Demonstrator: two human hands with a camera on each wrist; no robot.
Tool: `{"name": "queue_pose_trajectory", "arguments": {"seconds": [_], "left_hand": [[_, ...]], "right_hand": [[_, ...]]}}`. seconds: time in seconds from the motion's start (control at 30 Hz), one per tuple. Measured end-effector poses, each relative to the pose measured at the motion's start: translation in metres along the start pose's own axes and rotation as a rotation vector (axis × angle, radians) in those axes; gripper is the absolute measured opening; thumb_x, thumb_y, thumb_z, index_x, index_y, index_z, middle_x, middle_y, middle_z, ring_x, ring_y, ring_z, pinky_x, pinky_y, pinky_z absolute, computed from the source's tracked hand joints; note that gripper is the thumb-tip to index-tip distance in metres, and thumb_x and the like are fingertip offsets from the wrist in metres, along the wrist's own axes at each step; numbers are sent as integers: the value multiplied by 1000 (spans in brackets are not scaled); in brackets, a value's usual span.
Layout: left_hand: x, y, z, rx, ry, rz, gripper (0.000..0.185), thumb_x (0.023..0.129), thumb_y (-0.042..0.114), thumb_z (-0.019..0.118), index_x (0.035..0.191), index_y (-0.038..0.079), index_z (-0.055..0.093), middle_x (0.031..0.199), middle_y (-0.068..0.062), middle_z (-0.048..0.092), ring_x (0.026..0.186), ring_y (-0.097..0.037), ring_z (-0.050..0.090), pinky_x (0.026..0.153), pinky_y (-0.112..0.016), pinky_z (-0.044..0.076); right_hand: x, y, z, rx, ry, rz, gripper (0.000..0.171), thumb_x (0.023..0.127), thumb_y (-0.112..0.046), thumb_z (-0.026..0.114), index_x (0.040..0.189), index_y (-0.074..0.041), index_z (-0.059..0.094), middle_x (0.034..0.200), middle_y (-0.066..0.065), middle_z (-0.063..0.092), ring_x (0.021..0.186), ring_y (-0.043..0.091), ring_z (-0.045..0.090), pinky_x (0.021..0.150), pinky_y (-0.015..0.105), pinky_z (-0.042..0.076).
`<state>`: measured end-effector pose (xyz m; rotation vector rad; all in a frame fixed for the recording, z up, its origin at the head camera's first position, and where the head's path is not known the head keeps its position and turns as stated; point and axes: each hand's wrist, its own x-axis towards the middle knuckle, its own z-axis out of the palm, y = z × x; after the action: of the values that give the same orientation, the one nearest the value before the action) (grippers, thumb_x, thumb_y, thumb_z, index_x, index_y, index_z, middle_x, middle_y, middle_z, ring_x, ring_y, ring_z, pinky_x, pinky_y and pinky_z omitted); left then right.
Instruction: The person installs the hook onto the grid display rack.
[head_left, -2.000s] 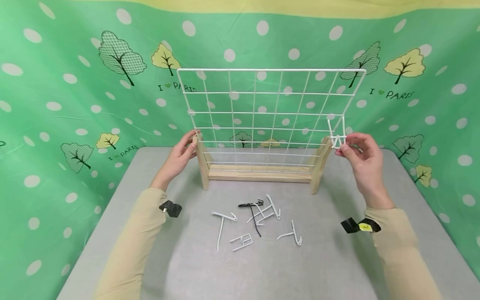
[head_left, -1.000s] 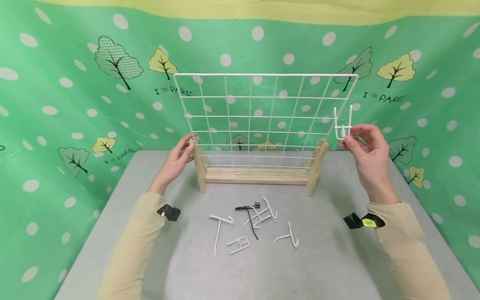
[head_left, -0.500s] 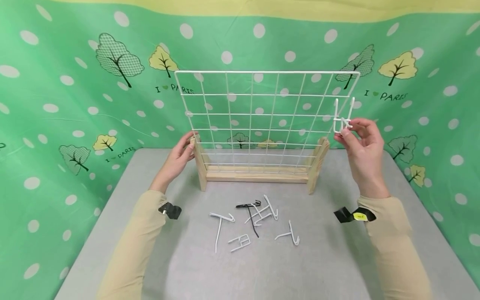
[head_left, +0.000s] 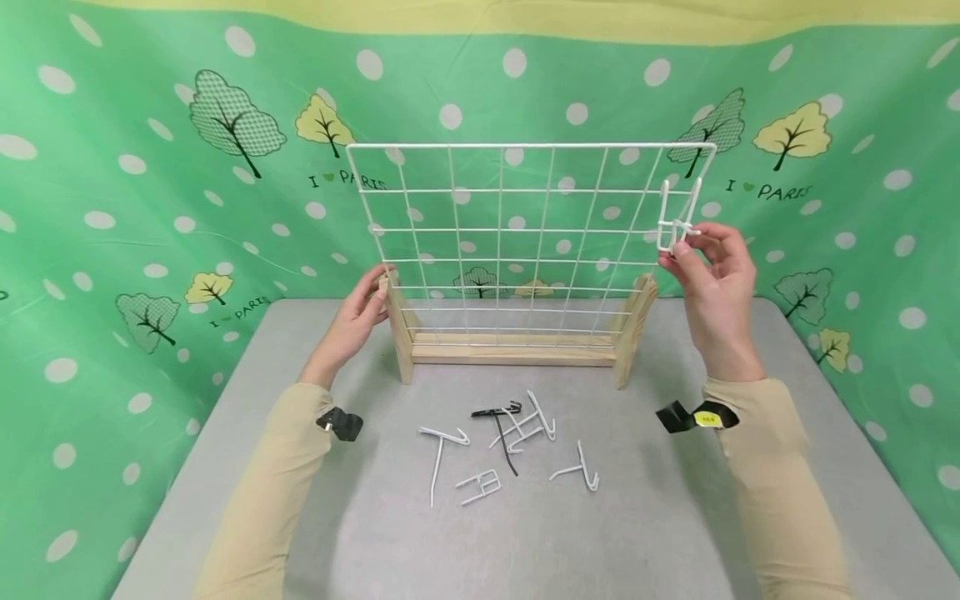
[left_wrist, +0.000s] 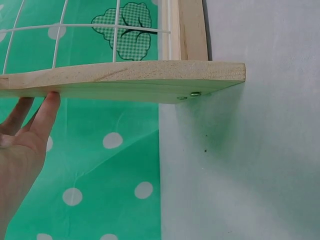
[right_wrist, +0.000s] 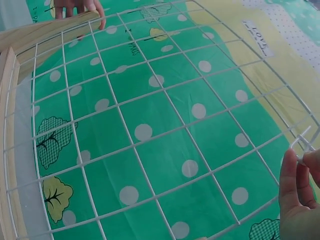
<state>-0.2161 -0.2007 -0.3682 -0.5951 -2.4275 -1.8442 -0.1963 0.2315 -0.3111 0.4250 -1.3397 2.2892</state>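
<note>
Pinching the light, stiff white wire hook (head_left: 677, 222) by its base, the right hand (head_left: 712, 275) holds it beside the white wire grid panel's (head_left: 525, 229) right edge while the left hand's (head_left: 358, 312) relaxed fingers touch the wooden stand (head_left: 397, 329).

Head view high, facing the wire grid (head_left: 525, 233); wrist views close, sharing it.
</note>
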Motion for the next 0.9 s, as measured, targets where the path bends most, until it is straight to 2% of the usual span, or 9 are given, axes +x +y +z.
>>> {"name": "queue_pose_trajectory", "arguments": {"seconds": [0.27,0.63,0.9], "left_hand": [[-3,-2,-1,10,5,-11,44,105,5,32,148,-5,25,141,-33,33,129,-47,37,100,-57,39],[-1,-3,1,-12,0,-6,44,106,6,32,148,-4,26,141,-33,33,129,-46,37,101,-58,38],[0,-3,1,5,9,-14,45,106,6,32,148,-5,24,142,-33,32,131,-46,36,101,-57,38]], "right_hand": [[5,6,3,72,18,38,18,90,13,58,106,6,56,99,19,53,81,24,63,77,26,56],[6,10,0,-5,58,65,11,91,10,58,102,6,55,97,15,53,83,22,62,77,24,56],[0,18,-5,-6,59,98,13,91,6,61,103,5,56,98,16,55,80,21,64,73,24,56]]}}
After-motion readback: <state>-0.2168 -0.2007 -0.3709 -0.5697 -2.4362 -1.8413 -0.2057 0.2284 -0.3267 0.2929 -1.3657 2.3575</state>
